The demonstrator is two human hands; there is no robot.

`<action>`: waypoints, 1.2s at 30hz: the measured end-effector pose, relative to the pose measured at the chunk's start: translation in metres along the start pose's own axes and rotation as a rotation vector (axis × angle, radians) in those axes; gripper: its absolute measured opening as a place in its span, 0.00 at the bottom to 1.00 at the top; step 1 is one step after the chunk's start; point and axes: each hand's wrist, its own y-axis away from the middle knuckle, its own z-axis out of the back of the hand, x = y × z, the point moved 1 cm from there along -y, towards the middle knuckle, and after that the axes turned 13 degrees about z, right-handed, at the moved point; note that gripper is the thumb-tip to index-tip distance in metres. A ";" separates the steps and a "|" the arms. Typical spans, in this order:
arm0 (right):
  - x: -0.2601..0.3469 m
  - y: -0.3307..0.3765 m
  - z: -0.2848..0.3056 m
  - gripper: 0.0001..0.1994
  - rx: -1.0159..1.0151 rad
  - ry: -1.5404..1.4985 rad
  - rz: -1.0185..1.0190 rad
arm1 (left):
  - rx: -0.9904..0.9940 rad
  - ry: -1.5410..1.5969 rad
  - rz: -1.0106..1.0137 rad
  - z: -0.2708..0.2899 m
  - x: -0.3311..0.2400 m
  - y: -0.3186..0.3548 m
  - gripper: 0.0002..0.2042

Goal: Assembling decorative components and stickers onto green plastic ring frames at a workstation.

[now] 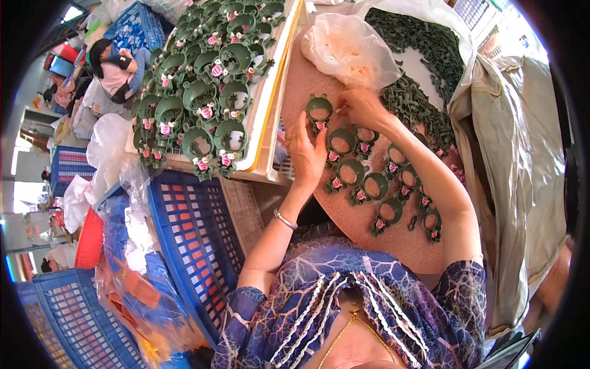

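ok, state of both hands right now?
Left hand: at the green ring piece; firmness of grip can't be told.
Right hand: curled beside it; whether anything's held can't be told.

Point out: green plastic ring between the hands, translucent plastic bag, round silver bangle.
Green plastic ring (319, 103): head view, upper wall.
Translucent plastic bag (350, 52): head view, middle.
Round silver bangle (285, 220): head view, band.

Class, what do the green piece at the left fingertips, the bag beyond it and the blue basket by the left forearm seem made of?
Green piece: probably moulded plastic or resin; smooth, satin, holding its ring shape.
Bag: apparently thin plastic film; translucent, crinkled, with bright highlights.
Blue basket: likely rigid moulded plastic; evenly coloured, with a regular lattice.
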 end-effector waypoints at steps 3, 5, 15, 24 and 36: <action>0.011 0.002 0.008 0.03 -0.211 -0.059 -0.113 | 0.000 -0.015 -0.012 0.004 -0.004 0.000 0.29; 0.024 0.004 0.016 0.05 -0.207 -0.072 -0.105 | -0.002 -0.037 -0.005 0.005 -0.002 0.001 0.29; 0.042 -0.007 -0.015 0.10 -0.252 -0.061 0.345 | -0.002 0.011 0.066 0.002 -0.003 0.002 0.31; 0.038 -0.012 -0.023 0.11 -0.167 -0.076 0.350 | 0.036 0.126 0.137 0.004 -0.005 0.003 0.33; 0.041 -0.021 -0.017 0.09 -0.080 -0.028 0.459 | 0.041 0.167 0.163 0.005 -0.004 0.003 0.34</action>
